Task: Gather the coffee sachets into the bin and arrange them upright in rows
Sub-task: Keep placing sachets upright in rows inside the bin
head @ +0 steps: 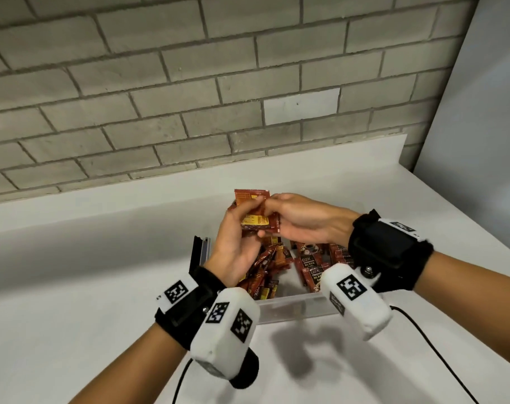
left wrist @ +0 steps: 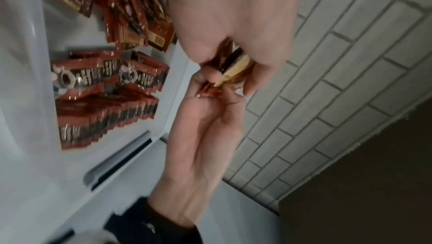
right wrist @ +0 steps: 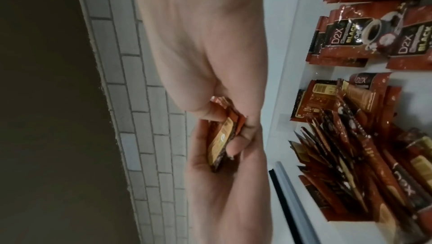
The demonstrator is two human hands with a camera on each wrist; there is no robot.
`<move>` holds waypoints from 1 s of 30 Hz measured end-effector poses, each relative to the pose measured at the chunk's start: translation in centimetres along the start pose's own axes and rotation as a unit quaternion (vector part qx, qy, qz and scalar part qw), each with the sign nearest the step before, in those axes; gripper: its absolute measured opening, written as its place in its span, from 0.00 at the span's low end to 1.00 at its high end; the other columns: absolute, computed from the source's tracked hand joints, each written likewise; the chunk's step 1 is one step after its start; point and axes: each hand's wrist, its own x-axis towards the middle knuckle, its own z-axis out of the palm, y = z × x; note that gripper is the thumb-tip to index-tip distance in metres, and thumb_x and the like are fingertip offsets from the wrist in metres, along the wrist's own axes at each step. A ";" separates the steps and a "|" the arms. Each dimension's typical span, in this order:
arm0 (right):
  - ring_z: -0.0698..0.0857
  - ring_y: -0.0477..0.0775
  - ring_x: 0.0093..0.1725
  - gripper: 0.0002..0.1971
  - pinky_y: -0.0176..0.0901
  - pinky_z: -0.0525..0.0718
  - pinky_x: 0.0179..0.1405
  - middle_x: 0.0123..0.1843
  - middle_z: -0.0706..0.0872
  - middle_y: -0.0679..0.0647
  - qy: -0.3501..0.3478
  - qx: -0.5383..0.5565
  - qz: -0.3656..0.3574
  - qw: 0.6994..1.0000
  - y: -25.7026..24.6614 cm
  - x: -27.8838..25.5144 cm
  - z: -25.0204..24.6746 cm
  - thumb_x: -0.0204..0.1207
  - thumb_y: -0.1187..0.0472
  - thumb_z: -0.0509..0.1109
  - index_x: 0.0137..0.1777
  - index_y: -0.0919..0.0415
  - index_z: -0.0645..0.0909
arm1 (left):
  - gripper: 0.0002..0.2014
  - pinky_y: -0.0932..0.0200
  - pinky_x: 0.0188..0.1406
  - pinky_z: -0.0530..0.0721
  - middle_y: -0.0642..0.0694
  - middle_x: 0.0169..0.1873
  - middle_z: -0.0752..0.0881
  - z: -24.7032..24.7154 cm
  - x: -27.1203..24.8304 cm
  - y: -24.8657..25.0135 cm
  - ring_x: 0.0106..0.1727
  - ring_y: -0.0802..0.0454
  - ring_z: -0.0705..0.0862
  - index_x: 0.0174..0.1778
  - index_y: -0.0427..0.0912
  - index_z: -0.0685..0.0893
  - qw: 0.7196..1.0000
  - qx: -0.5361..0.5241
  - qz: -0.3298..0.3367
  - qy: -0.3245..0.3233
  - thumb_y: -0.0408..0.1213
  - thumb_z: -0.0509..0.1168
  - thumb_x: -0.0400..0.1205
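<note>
Your left hand (head: 236, 243) and right hand (head: 303, 220) both have a grip on 1 small stack of coffee sachets (head: 259, 220), fingers curled round it, held in the air above the clear bin (head: 291, 312) on the white table (head: 73, 316). Inside the bin, the right side looks mostly done: upright rows of sachets (right wrist: 364, 39) stand face-forward. The left side is not: a loose fan of sachets (right wrist: 350, 164) leans at mixed angles. By my reading you are past halfway; the held stack and that leaning bunch remain.
</note>
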 end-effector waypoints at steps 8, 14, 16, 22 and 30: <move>0.66 0.59 0.79 0.22 0.50 0.65 0.77 0.81 0.66 0.61 0.132 -0.296 0.130 0.937 2.0 2.3 -0.4 0.87 0.59 0.58 0.78 0.67 0.65 | 0.12 0.52 0.48 0.87 0.40 0.58 0.86 -4.7 -0.1 2.2 0.54 0.44 0.88 0.65 0.45 0.75 0.957 0.242 0.140 0.072 0.33 0.53 0.89; 0.67 0.60 0.79 0.24 0.51 0.66 0.78 0.81 0.66 0.60 0.128 -0.261 0.189 0.938 4.9 4.7 0.4 0.88 0.59 0.57 0.80 0.67 0.61 | 0.10 0.60 0.38 0.84 0.34 0.54 0.83 -9.5 -0.3 2.4 0.43 0.49 0.84 0.63 0.44 0.74 0.877 0.423 0.225 0.030 0.33 0.53 0.89; 0.74 0.58 0.73 0.19 0.48 0.73 0.72 0.75 0.74 0.61 0.122 -0.215 0.182 0.952 4.8 5.2 1.0 0.88 0.62 0.56 0.76 0.69 0.67 | 0.08 0.59 0.41 0.85 0.33 0.53 0.84 -10.4 -0.2 1.8 0.44 0.47 0.86 0.60 0.42 0.75 0.882 0.405 0.240 0.036 0.33 0.54 0.88; 0.65 0.62 0.80 0.21 0.53 0.66 0.76 0.82 0.63 0.65 0.184 -0.195 0.193 0.944 5.0 5.3 0.1 0.86 0.67 0.56 0.78 0.67 0.64 | 0.06 0.57 0.46 0.85 0.38 0.52 0.86 -10.8 0.2 0.3 0.49 0.46 0.87 0.56 0.47 0.76 0.880 0.381 0.279 0.056 0.35 0.56 0.88; 0.80 0.63 0.65 0.25 0.55 0.87 0.48 0.73 0.76 0.64 0.157 -0.175 0.146 0.961 6.4 7.7 1.2 0.81 0.63 0.62 0.77 0.62 0.61 | 0.06 0.51 0.45 0.82 0.42 0.49 0.87 -11.1 0.5 -0.2 0.47 0.47 0.86 0.55 0.48 0.77 0.874 0.382 0.294 0.052 0.36 0.57 0.87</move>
